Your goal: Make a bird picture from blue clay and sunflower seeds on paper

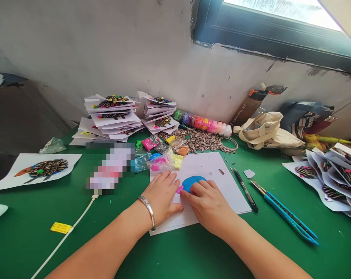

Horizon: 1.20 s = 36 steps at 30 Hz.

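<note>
A flat blue oval of modelling clay [192, 182] lies on white paper sheets [213, 162] in front of me. A small pink piece of clay [180, 189] sits at its left edge. My left hand [163, 195], with a silver bangle at the wrist, rests on the paper with fingers stretched out, its fingertips beside the pink piece. My right hand [208, 205] is curled in over the lower edge of the blue clay. Its index fingertip presses at the pink piece; the inside of this hand is hidden.
Bagged clay [159, 162] touches the paper's far edge, with sunflower seeds [198, 139] behind. To the right lie a pen [245, 190] and a blue utility knife [288, 215] with its blade out. Stacked seed pictures [111, 120] stand at the back; a white cable [65, 236] crosses the left.
</note>
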### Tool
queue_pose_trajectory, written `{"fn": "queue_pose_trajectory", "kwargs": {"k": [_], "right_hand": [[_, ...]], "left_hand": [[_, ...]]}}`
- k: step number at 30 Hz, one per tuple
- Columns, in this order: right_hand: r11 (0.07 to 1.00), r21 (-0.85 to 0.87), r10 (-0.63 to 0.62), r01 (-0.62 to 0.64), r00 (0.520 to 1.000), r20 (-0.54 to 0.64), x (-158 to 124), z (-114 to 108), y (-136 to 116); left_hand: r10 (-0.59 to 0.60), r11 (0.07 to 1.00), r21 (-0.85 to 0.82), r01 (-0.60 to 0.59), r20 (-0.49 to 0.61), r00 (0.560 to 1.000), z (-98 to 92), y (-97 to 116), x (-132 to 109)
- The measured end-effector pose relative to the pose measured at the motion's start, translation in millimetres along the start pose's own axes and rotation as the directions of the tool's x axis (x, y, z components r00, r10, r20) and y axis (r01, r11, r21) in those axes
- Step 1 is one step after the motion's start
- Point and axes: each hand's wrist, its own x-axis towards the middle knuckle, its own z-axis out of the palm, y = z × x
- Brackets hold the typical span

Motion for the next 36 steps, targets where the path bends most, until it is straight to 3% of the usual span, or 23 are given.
{"fn": "queue_pose_trajectory", "kwargs": {"k": [4,11,19,26,31,36], "right_hand": [[1.000,0.013,0.026,-0.026,1.000,-0.002,2.2,-3.0,0.5],[0.960,0.269,0.086,-0.079,0.996,-0.012,2.9,-6.2,4.0],[0.982,0.179,0.053,-0.057,0.998,0.029,7.7,-7.6,-0.2],[0.966,0.231,0.114,-0.113,0.993,0.006,6.2,-4.4,3.3],[0.988,0.144,0.058,-0.063,0.998,0.039,8.6,-7.6,0.3],[0.975,0.198,0.095,-0.102,0.995,0.043,8.0,-8.8,1.5]], "left_hand": [[0.000,1.000,-0.003,0.000,-0.001,1.000,1.3,-0.8,0.2],[-0.010,1.000,-0.014,0.010,-0.001,1.000,5.3,-3.1,0.5],[-0.018,1.000,-0.016,0.018,0.006,1.000,6.9,-4.0,0.1],[-0.017,1.000,-0.020,0.017,0.007,1.000,7.4,-4.5,1.0],[-0.019,1.000,-0.009,0.019,0.017,1.000,4.6,-3.0,0.5],[-0.024,1.000,-0.005,0.024,0.029,0.999,3.9,-2.5,0.4]]}}
